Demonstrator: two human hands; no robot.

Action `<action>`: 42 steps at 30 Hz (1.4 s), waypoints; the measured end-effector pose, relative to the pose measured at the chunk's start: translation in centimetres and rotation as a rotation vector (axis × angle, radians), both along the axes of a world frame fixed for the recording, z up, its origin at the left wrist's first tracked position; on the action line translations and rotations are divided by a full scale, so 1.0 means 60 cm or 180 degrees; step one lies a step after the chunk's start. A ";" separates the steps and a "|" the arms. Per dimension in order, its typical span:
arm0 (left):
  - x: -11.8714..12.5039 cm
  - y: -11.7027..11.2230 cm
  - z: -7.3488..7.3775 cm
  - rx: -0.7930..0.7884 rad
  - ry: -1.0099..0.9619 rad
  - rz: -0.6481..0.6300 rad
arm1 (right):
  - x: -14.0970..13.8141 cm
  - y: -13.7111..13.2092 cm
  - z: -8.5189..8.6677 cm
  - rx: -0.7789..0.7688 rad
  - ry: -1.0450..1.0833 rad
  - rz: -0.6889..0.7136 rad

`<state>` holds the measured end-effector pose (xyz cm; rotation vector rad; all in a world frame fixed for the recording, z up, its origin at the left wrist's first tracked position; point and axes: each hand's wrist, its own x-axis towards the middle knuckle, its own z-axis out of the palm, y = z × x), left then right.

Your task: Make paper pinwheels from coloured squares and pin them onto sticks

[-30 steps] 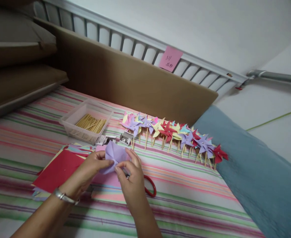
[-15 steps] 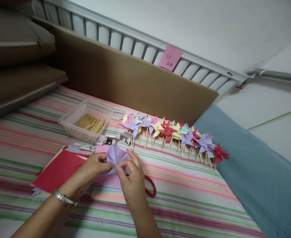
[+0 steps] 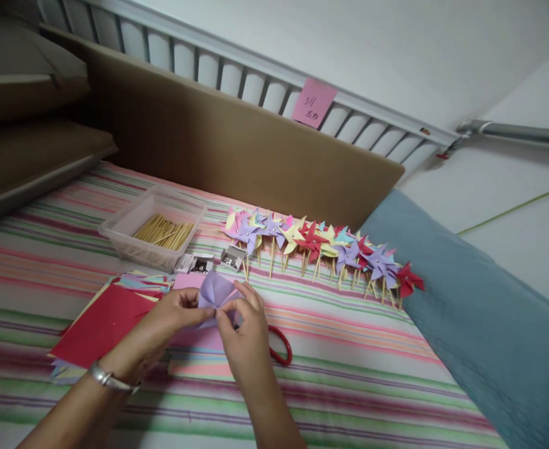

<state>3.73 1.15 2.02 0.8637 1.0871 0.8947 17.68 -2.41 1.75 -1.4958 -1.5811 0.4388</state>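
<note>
Both hands meet over a lilac paper piece (image 3: 215, 292) folded toward its centre. My left hand (image 3: 171, 318) pinches its left side, a metal bracelet on the wrist. My right hand (image 3: 243, 330) pinches the centre from the right, fingers pressed together. Under the hands lies a stack of coloured paper sheets (image 3: 106, 318), red on top, and a pink sheet. A red scissors handle (image 3: 278, 349) shows just right of my right hand.
A clear plastic tray of wooden sticks (image 3: 155, 234) stands behind the paper, with small metal boxes (image 3: 218, 260) beside it. A row of finished paper pinwheels (image 3: 321, 249) lies on the striped cloth. A cardboard sheet (image 3: 237, 149) leans behind; a blue pillow (image 3: 480, 330) sits right.
The lilac paper's flaps have been gathered tighter toward the centre between both hands. The view has shifted slightly; the hands stay in the same place.
</note>
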 end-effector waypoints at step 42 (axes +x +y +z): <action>0.001 -0.009 -0.014 0.0437 0.0686 -0.1512 | 0.052 -0.002 0.043 -0.1801 0.0713 0.1118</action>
